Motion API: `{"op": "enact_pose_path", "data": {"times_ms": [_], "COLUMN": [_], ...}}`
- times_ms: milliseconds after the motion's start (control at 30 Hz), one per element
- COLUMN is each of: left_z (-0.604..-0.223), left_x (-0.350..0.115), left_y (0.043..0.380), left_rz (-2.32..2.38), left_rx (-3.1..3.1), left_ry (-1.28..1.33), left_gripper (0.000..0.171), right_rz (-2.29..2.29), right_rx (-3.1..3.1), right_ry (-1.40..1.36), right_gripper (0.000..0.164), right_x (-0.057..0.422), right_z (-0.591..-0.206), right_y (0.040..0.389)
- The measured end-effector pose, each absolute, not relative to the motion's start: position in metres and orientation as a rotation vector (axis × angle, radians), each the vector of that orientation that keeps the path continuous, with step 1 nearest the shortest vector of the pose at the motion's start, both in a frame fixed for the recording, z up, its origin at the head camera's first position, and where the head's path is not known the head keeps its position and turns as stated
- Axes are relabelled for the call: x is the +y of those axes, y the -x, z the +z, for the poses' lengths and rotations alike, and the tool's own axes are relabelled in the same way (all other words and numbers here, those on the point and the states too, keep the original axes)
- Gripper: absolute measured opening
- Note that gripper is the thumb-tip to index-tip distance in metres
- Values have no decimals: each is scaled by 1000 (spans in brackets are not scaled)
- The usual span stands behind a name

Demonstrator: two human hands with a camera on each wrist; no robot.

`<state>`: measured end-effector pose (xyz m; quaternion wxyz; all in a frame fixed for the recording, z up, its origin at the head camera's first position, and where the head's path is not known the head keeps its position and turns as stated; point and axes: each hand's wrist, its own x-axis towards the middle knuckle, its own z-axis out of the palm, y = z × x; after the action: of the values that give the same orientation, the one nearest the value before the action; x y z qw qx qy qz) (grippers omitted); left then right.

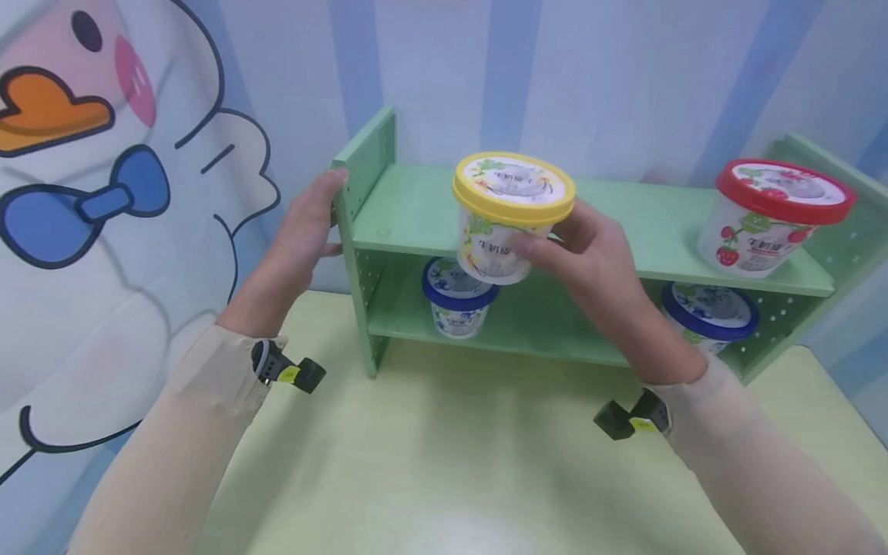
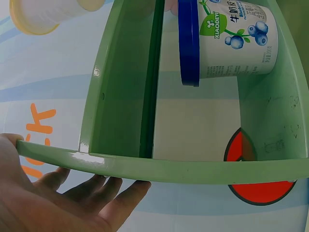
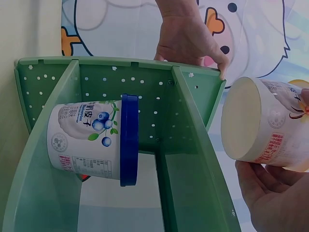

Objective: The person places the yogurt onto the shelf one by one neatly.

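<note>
My right hand (image 1: pixel 597 254) holds a yellow-lidded paper tub (image 1: pixel 496 247) upright in front of the green shelf's upper board, thumb on the near side. In the right wrist view the tub's pale base (image 3: pixel 241 118) shows above the supporting fingers (image 3: pixel 263 181). My left hand (image 1: pixel 308 220) rests against the left side panel of the green shelf (image 1: pixel 361 177). In the left wrist view its extended fingers (image 2: pixel 120 200) touch the panel's outer face, with the thumb at the top edge. A blue-lidded blueberry tub (image 1: pixel 459 304) stands on the lower board, below the yellow-lidded one.
A red-lidded strawberry tub (image 1: pixel 752 223) stands at the right end of the upper board. Below it, another blue-lidded tub (image 1: pixel 708 316) is partly hidden by my right forearm. The shelf stands on a pale table (image 1: pixel 444 462) before a striped cloth backdrop (image 1: pixel 437 77) with a cartoon duck.
</note>
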<state>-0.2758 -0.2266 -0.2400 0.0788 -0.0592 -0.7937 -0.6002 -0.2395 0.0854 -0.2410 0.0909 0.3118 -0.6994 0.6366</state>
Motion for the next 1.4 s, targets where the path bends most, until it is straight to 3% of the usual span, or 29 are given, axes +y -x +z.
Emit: {"op": "enact_pose_path", "data": {"times_ms": [567, 1400], "left_z": [-239, -241], "left_x": [-225, -227], "left_y": [276, 277], "left_rz": [-1791, -1778], "left_rx": [-2376, -2374], "left_ry": [170, 194], "left_gripper": [70, 72], "right_rz": [1744, 1665], "right_rx": [-2241, -2361], "right_ry": [-759, -722], "right_gripper": [52, 56], "right_x": [81, 78], "right_z": [-233, -225], "right_y": [251, 264]}}
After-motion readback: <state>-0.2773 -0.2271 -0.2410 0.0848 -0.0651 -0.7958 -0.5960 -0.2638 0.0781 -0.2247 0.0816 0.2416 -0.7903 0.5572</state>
